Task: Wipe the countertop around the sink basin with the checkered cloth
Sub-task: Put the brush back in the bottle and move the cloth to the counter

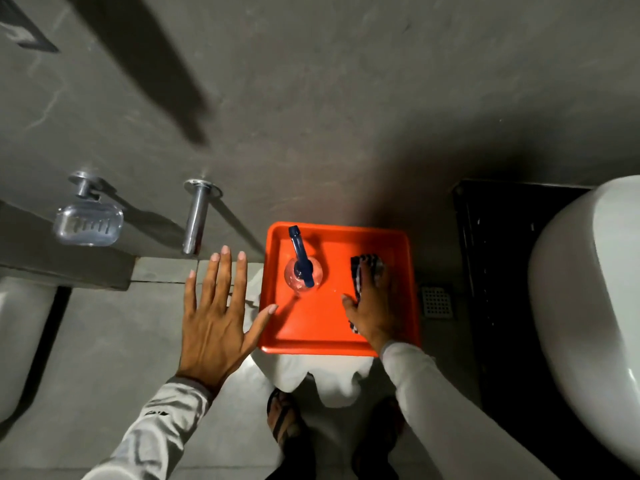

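Although the wiping has not yet begun, the fetching of the cloth appears to be the step in hand. At the far left, the rim of a white ceramic basin [17,341] is seen, with a clear plastic soap dish [88,224] on a chrome wall bracket above it and a chrome cylindrical spout [195,220] projecting from the grey wall beside that. Below the spout, the left hand [214,317] is held flat with its fingers spread wide, nothing being gripped; its thumb tip is seen at the edge of the square orange plastic tray [311,334]. On the tray, which rests on a white stool-like stand [329,379], a clear spray bottle with a dark blue trigger head [303,268] is stood. Just right of it, the dark-and-white checkered cloth [365,271] lies on the tray under the right hand [375,311], whose fingers are closed over it. Further right, a metal floor drain [437,301] and another white ceramic fixture [588,306] are seen. Next, the cloth would probably have to be lifted clear of the tray and carried to the grey surface [69,268] around the basin.
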A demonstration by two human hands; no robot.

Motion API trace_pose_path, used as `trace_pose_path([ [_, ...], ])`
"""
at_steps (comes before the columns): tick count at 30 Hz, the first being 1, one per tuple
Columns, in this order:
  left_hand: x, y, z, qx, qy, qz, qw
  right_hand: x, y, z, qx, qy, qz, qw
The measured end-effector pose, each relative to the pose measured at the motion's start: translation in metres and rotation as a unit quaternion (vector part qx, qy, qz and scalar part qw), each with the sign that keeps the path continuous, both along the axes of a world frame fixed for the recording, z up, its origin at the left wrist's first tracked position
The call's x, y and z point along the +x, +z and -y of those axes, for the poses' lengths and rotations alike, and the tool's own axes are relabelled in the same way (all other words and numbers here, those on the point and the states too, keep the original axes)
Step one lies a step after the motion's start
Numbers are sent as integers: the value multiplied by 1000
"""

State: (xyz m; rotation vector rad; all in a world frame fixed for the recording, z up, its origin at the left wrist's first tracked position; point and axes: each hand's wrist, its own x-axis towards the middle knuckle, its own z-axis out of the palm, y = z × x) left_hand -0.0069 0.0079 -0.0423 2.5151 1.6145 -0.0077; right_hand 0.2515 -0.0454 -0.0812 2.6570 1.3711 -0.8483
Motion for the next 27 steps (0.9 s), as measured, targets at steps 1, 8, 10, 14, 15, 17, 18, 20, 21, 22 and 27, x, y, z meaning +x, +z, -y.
trace_pose_path([
  [1,0,0,2,-4,0,-2,1000,-5,-7,-1,-5,0,21,1000],
  [8,-20,28,22,6,31,4,999,5,-14,3,56,-7,39,998],
  [10,-18,45,33,23,35,25,999,9,6,8,113,-67,-26,991],
  [14,4,78,52,50,25,73,996,7,80,34,288,-181,-123,932],
  [15,15,85,56,56,18,86,995,11,102,43,326,-196,-118,917],
  [17,33,98,63,68,-1,103,992,23,137,54,389,-194,-59,899],
  [18,42,103,65,74,-10,109,991,33,149,55,407,-182,-9,895],
  [20,60,113,67,80,-22,121,989,54,164,49,407,-164,76,895],
  [21,68,118,68,81,-27,130,988,64,169,43,388,-150,105,903],
  [22,76,122,69,83,-33,138,986,70,170,35,360,-130,134,914],
  [27,105,138,65,94,-80,169,978,90,156,3,270,-71,219,935],
])
